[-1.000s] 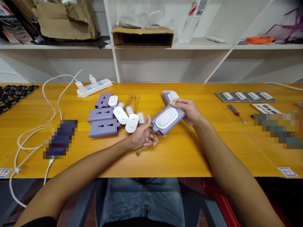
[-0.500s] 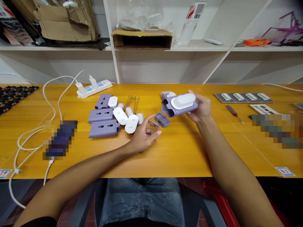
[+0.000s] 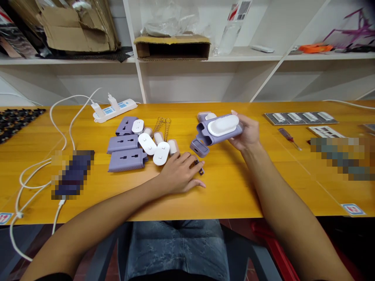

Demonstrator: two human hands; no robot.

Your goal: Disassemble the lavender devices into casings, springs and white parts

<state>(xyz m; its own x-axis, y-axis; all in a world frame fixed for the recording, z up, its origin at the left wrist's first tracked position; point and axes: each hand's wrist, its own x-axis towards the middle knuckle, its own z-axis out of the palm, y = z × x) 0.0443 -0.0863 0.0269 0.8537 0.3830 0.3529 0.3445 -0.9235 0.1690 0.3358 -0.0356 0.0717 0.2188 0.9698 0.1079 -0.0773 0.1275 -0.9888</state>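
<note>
My right hand (image 3: 246, 130) grips a purple plastic housing (image 3: 224, 141), raised over the table with its open end facing left and a white oval piece (image 3: 223, 125) on its upper side. Palm down, my left hand (image 3: 181, 173) rests on the table, thumb stretched out and fingers spread over a small dark purple part (image 3: 200, 170), which they partly cover. Between the hands lies a purple oval cap (image 3: 199, 148). Left of my left hand are several white oval pieces (image 3: 161, 153) with cylinders attached, beside purple slotted housings (image 3: 126, 160).
Two coil springs (image 3: 167, 129) stand behind the white pieces. Another purple housing (image 3: 202, 116) lies behind the held one. At left are a power strip (image 3: 115, 110), cables and a phone (image 3: 74, 171); at right, a screwdriver (image 3: 288, 137) and a metal plate (image 3: 301, 118) with white parts. Shelves rise behind.
My left hand has turned palm down and lowered onto the table over the small dark part. My right hand keeps its hold on the housing, almost in the same place.
</note>
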